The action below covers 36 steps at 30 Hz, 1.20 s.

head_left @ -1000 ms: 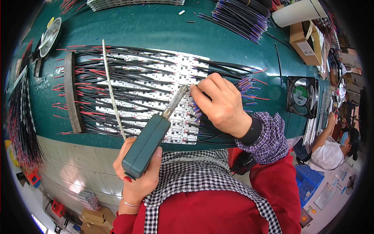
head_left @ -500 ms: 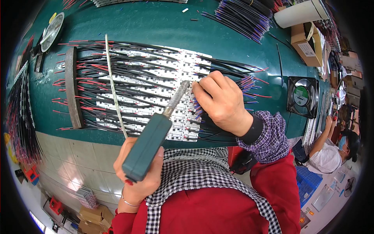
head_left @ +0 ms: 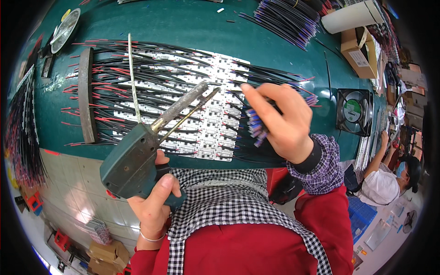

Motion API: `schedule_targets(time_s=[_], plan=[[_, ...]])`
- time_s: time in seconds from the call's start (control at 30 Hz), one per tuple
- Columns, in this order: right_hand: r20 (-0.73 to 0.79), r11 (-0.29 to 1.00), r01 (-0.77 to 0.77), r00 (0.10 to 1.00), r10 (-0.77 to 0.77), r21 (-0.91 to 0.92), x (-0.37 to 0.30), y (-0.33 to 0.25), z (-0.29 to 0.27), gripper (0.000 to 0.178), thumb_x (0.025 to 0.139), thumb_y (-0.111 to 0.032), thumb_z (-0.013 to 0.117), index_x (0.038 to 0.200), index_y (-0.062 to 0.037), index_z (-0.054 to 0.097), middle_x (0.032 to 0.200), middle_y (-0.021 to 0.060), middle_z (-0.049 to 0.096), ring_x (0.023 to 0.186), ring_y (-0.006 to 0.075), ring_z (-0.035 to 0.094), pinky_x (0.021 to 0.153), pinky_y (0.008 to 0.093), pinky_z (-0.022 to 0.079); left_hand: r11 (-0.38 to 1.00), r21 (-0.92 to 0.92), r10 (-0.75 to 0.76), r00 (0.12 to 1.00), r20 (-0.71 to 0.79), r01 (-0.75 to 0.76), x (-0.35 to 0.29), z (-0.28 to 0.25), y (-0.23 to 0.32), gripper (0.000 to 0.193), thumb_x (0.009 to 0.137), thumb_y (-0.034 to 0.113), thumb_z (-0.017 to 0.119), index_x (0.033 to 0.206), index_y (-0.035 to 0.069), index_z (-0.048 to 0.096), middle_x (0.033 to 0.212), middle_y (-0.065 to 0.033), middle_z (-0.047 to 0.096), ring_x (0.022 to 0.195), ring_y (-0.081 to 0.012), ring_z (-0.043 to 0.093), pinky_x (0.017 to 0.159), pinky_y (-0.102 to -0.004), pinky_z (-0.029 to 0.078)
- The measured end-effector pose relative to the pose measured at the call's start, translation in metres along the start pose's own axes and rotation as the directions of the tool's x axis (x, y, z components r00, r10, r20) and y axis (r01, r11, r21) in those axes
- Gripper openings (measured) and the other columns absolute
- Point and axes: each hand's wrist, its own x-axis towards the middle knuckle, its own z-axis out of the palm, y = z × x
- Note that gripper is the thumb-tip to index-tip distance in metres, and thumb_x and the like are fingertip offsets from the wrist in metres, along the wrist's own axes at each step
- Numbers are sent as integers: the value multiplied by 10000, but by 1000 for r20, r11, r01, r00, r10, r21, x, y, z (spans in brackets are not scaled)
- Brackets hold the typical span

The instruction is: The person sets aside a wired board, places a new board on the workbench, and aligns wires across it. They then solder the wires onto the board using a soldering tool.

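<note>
Green tabletop (head_left: 174, 27) lies open beyond the white circuit boards (head_left: 212, 120) ahead of my grip; its near edge (head_left: 87, 156) passes under the soldering gun (head_left: 129, 160) my left hand (head_left: 153, 204) clasps, while my right hand (head_left: 286, 121) curls round purple-tipped black wires (head_left: 255, 124).

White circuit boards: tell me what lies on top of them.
Black wires lie across the boards, and a pale rod crosses the wires. The soldering gun reaches over the boards; contact is unclear. Board surface directly beneath the wires is covered.
</note>
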Motion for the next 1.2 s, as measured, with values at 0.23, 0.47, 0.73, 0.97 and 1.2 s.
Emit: schedule_targets(time_s=[0.23,0.47,0.73,0.97,1.2], plan=[[247,997,-15,969,33,-72,-9,0,23,332,753,-71,669,1078,-3,695,1031,87,653,813,208,636,647,325,489,754,556,275,937,217,-350,1,-1,-17,273,841,7,772,1092,-66,692,1055,-149,698,850,-217,672,756,-319,544],[280,997,27,960,-6,-73,-6,2,24,310,761,-66,668,1066,-22,695,1004,81,636,809,193,636,641,308,477,747,559,248,931,267,-360,6,11,-14,208,789,-50,756,991,-59,709,999,-158,694,845,-262,684,737,-328,544],[249,997,24,969,-6,-70,-8,3,26,302,755,-58,671,1054,-22,698,1000,81,624,798,188,629,632,307,468,609,643,294,885,360,-464,8,15,-6,193,775,-58,753,964,-44,716,957,-150,695,824,-286,684,723,-340,548],[244,997,23,970,-6,-67,-9,3,28,304,749,-59,674,1048,-12,698,1000,82,619,794,188,624,628,306,464,590,652,298,879,372,-476,11,14,-7,195,761,-67,746,951,-34,718,940,-134,692,806,-273,675,706,-333,540],[236,998,20,972,-5,-58,-8,3,28,297,747,-58,679,1039,-5,699,1001,87,620,786,187,621,623,307,459,619,661,267,905,332,-425,11,16,-4,153,764,-65,740,910,-31,709,877,-113,661,734,-249,636,653,-321,512]])
